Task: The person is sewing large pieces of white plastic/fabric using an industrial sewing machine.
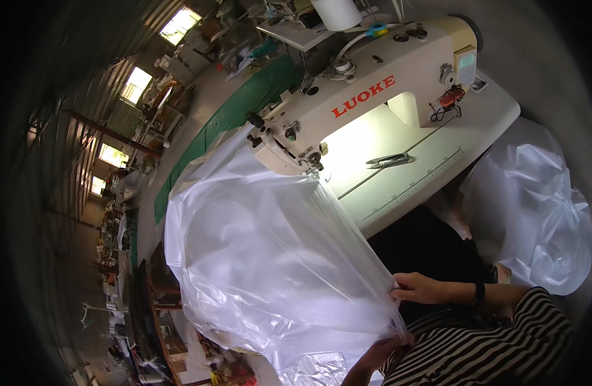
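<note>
A large sheet of translucent white plastic (264,257) spreads over the left end of the sewing machine table and hangs toward me. One edge of it runs under the needle area of a white sewing machine (367,90). My right hand (419,288) pinches the sheet's edge between thumb and fingers. Closer to my body, my left hand (387,350) is closed on the sheet's near corner; its fingertips are partly hidden. The machine's lamp lights a pair of thread snips (389,161) lying on the table.
More crumpled translucent plastic (540,212) is piled at the right, beside my lap. A ruler scale marks the front of the machine table (399,193). Behind lies a green surface (212,128), and a white thread cone (336,14) stands above the machine. Cluttered shelves fill the left.
</note>
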`<state>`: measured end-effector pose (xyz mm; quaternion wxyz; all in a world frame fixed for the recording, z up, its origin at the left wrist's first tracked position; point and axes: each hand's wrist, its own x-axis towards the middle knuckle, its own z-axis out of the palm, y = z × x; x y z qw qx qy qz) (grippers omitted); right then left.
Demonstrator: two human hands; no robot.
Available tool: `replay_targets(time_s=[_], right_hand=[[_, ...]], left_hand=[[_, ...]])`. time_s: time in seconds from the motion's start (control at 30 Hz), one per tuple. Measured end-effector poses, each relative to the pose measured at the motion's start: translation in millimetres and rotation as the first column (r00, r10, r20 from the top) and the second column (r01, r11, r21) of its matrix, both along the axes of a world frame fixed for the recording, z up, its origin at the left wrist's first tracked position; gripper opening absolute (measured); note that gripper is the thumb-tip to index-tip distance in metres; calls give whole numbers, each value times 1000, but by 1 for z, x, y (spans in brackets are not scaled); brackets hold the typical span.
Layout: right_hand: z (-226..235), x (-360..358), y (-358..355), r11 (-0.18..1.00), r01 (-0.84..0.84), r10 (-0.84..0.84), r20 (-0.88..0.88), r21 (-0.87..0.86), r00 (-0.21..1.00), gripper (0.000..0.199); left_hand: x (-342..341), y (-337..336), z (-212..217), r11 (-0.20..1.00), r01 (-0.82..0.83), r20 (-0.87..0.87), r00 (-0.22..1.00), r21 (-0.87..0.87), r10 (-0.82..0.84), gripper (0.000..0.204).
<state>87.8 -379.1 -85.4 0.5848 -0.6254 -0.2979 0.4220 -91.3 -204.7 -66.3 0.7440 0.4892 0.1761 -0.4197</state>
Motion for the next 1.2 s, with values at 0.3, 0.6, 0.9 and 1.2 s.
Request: replay_targets(time_s=[0.3,0.6,0.9,1.2], right_hand=[[37,17,26,884,466,-454,303,36,838,51],[50,7,51,823,509,100,947,-251,304,66],[58,48,92,781,552,221,956,-293,195,68],[74,104,111,856,450,-20,853,-255,522,55]], left_hand=[[16,-28,-4,996,8,46,999,86,-12,31],[-5,11,-14,966,122,361,911,228,-201,35],[10,43,-21,963,-178,275,954,200,119,30],[53,31,43,969,-244,360,901,-38,241,21]])
